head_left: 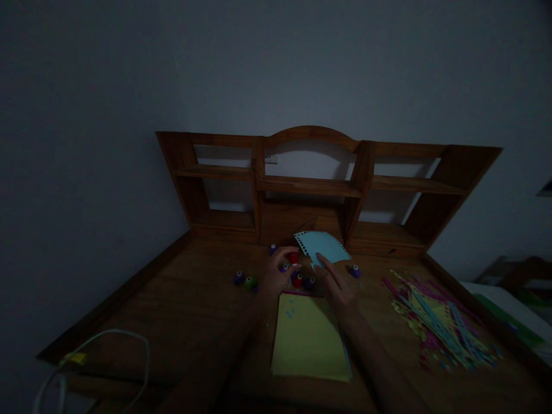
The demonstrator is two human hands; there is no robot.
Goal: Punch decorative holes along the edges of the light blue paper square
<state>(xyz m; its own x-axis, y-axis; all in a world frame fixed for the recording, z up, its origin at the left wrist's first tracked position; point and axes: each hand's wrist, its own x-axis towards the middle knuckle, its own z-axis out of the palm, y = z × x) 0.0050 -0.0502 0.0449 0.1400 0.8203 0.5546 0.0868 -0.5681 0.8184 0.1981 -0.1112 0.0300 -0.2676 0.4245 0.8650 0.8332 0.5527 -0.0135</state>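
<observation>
My left hand [278, 273] is closed around a small red craft punch [294, 257], its thumb and fingers on either side. In my right hand [338, 287] is a light blue sheet of paper [325, 244], pinched near its lower edge. Rows of punched holes run along the sheet's edges. More small punches lie about the hands: a red one [297, 280], a purple one [309, 283], a green one [249, 282] and other purple ones. Below the hands lies a stack of yellow paper [310, 339] with a few tiny blue bits on it.
A heap of coloured paper strips and scraps [444, 322] lies on the right of the wooden desk [172, 310]. Behind stands a wooden shelf unit [310, 187]. A white cable [147, 351] loops at the front left. The light is dim.
</observation>
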